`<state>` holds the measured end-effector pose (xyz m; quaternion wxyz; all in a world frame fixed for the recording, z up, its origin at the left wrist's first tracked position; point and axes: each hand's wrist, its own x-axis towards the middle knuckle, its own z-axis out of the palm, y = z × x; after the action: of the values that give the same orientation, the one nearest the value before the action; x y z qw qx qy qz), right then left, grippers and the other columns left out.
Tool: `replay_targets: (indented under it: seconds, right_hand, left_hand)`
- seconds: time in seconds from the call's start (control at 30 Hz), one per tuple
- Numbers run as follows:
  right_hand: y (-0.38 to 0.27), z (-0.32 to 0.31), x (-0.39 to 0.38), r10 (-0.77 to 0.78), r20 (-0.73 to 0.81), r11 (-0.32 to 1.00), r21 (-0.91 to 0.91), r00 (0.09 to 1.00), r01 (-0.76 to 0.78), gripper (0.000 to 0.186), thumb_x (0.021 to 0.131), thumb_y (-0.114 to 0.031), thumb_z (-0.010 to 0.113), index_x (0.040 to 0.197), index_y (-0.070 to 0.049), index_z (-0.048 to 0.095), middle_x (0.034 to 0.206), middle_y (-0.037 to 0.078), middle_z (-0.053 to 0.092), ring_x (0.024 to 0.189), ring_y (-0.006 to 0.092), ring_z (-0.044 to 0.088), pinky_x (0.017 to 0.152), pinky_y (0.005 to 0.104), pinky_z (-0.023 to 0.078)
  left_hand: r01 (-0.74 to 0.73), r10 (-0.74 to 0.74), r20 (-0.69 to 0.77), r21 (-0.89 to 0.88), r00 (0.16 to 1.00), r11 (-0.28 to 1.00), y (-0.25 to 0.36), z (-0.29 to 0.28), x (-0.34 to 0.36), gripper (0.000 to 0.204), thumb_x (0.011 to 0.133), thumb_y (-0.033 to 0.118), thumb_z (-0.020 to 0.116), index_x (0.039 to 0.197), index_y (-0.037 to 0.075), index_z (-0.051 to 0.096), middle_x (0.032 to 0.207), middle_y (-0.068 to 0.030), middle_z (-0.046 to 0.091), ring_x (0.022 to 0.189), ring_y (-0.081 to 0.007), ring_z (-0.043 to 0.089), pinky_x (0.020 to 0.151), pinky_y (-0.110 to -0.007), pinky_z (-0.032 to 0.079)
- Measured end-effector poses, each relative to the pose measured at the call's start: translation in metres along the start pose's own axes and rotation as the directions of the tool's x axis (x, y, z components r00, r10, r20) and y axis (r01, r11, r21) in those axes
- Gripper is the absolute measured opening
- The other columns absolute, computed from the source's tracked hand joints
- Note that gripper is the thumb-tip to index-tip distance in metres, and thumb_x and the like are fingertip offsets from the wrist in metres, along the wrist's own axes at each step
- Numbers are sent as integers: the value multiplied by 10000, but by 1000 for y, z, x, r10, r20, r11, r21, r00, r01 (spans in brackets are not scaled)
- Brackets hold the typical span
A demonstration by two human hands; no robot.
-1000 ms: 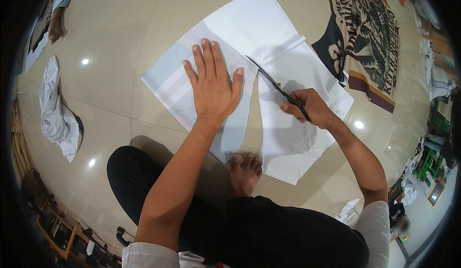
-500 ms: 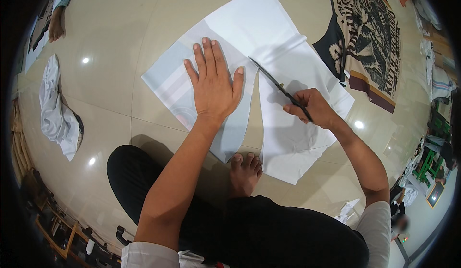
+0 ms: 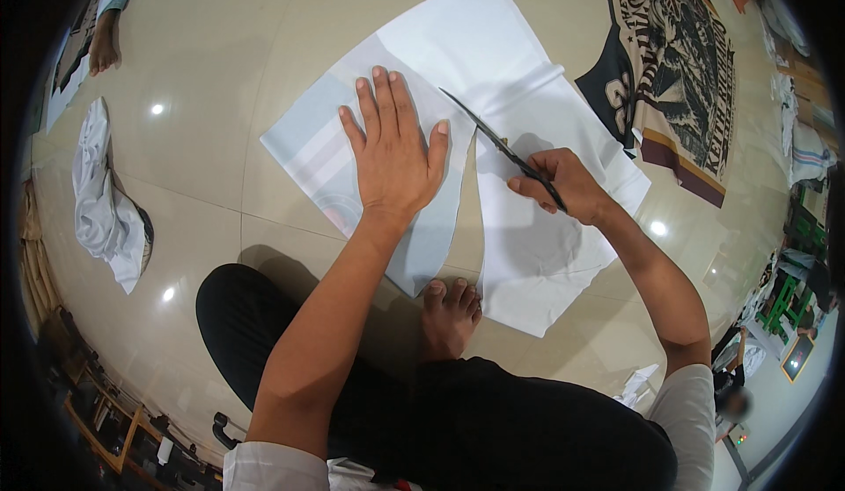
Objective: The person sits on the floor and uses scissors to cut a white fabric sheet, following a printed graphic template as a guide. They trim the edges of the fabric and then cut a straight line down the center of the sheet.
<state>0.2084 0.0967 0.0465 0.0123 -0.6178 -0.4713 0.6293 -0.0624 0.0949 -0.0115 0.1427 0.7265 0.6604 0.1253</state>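
Note:
A large piece of white fabric (image 3: 519, 253) lies on the tiled floor in front of me, cut partway up from its near edge. Left of the cut, a paler grey-blue printed section (image 3: 308, 135) shows faint bands and curved lines. My left hand (image 3: 392, 152) rests flat on that section, fingers spread. My right hand (image 3: 568, 183) grips dark scissors (image 3: 506, 150) by the handles. Their blades point up and left, over the top end of the cut. Whether the blades are parted is hard to make out.
Dark and beige printed garment pieces (image 3: 673, 77) lie at the far right. A crumpled white cloth (image 3: 106, 196) is on the floor (image 3: 194, 165) at left. My bare foot (image 3: 449, 319) is at the fabric's near edge. Another person's hand or foot (image 3: 103, 47) shows at far left.
The scissors and my right hand have moved slightly up and left along the fabric, and the cut reaches a little further. My left hand stays in place.

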Motion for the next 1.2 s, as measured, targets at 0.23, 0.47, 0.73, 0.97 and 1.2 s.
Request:
replay_targets:
  seconds: [0.23,0.47,0.73,0.97,1.2]
  right_hand:
    - [-1,2,-1,17,13,999,41,1000,-17,450,956,-345,879,698,-72,631,529,-19,520,451,68,437,449,282,280]
    - [-1,1,0,18,19,1000,25,1000,-18,457,939,-382,888,708,-73,644,526,-20,514,448,70,442,448,280,289]
    - [-20,1,10,52,20,999,-15,998,-52,410,952,-358,866,762,-68,646,564,-34,522,481,66,453,485,275,312]
    - [-24,3,11,39,26,999,-7,999,-39,417,951,-368,873,764,-70,649,569,-31,530,478,68,454,482,275,308]
    - [-21,2,11,39,32,999,10,999,-40,394,962,-324,873,767,-64,651,581,-29,548,476,61,465,466,264,315]
  left_hand:
    - [-5,5,-6,20,1000,1000,-1,0,0,858,1140,520,398,1705,-101,223,1797,-304,191,1675,-505,120,1317,-703,57]
    - [-1,1,3,25,1000,1000,-1,1,0,862,1138,520,398,1710,-98,212,1799,-304,183,1677,-505,113,1318,-699,49]
    - [-2,2,-9,3,1000,1000,-1,1,0,867,1110,482,463,1700,-108,228,1796,-301,199,1681,-499,107,1315,-709,60]
    - [-8,8,-22,7,1000,1000,-1,1,0,864,1110,485,463,1697,-109,241,1793,-304,207,1678,-501,122,1313,-711,69]
    - [-9,9,-20,15,1000,1000,-1,2,0,862,1109,486,462,1688,-119,256,1786,-313,218,1674,-507,134,1310,-712,73]
